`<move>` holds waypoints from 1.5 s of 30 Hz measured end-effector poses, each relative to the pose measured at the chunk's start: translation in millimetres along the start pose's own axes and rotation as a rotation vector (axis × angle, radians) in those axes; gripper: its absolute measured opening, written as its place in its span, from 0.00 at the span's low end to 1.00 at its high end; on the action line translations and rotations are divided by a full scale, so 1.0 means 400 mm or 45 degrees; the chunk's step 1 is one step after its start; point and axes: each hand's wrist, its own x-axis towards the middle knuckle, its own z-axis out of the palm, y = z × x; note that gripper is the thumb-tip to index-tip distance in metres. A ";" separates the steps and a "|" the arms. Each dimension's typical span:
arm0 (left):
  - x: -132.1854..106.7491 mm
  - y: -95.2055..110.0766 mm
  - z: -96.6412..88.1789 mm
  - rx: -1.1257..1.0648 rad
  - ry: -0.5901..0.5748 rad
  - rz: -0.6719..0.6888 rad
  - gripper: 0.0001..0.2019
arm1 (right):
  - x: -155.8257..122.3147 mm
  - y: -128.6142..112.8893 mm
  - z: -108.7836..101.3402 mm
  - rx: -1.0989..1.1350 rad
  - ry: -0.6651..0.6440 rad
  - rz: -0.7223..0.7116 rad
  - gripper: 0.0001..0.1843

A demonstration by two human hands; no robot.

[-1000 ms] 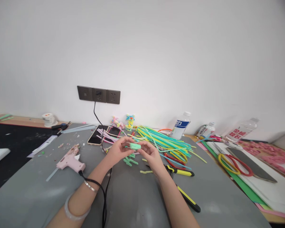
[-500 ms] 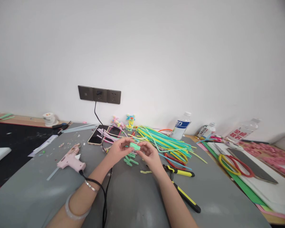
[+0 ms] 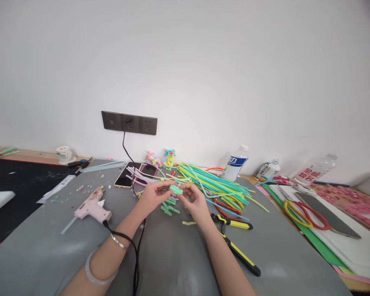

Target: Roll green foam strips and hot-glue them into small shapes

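Between the fingertips of both hands is a small mint-green bundle of fuzzy pipe cleaner. My left hand pinches it from the left, and my right hand grips its right side. Just below the hands lie several short green pipe cleaner pieces on the grey mat. Behind my right hand spreads a pile of long green, yellow and blue pipe cleaners. Pliers with yellow and black handles rest right of my right wrist.
A pink glue gun lies at left, its black cable running under my left forearm. Two small figures, a phone and a bottle are near the wall. Scissors lie on paper at right.
The fingers of my left hand have shifted slightly around the green bundle, which has turned a little. Everything else stays in place.
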 end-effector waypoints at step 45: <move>0.004 -0.008 0.002 -0.034 0.020 -0.066 0.17 | 0.001 0.004 -0.012 0.151 -0.118 0.164 0.16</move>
